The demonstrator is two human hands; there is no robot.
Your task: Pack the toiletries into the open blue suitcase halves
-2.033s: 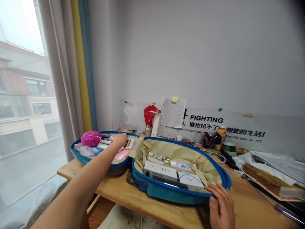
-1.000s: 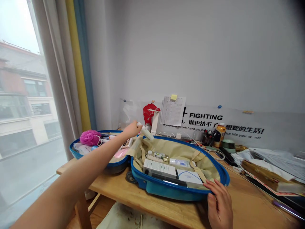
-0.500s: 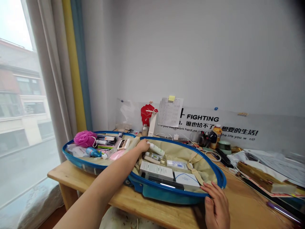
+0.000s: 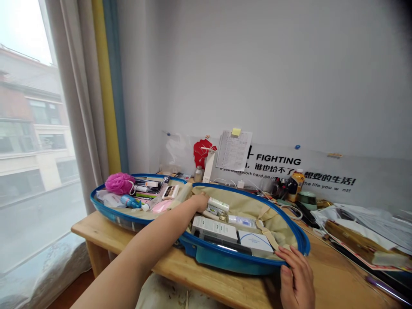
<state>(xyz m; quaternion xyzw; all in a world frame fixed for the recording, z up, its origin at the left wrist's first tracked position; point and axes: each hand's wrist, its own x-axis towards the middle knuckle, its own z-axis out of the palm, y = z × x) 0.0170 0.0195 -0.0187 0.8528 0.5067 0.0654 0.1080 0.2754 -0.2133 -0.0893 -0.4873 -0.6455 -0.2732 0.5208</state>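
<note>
A blue suitcase lies open on a wooden table (image 4: 334, 283). My left hand (image 4: 200, 201) reaches into its right half (image 4: 225, 259), fingers closed on a white tube (image 4: 218, 204) that rests on small bottles there. White boxes (image 4: 215, 228) lie in front of them on the beige lining. My right hand (image 4: 296, 277) lies flat with fingers spread on the near right rim of that half. The left half (image 4: 109, 211) holds a pink bath puff (image 4: 119, 183) and several tubes and small cosmetics.
Curtains and a window stand at the left. Along the wall are a printed banner, a pinned paper sheet (image 4: 233, 150), an orange-capped bottle (image 4: 293, 184) and a green jar (image 4: 308, 199). Papers and a brown item (image 4: 360, 236) pile up at the right. A purple pen (image 4: 389, 289) lies near the right edge.
My left hand lifted a white tube out of the suitcase's left half, carried it right and lowered it into the right half. My right hand stayed on the rim.
</note>
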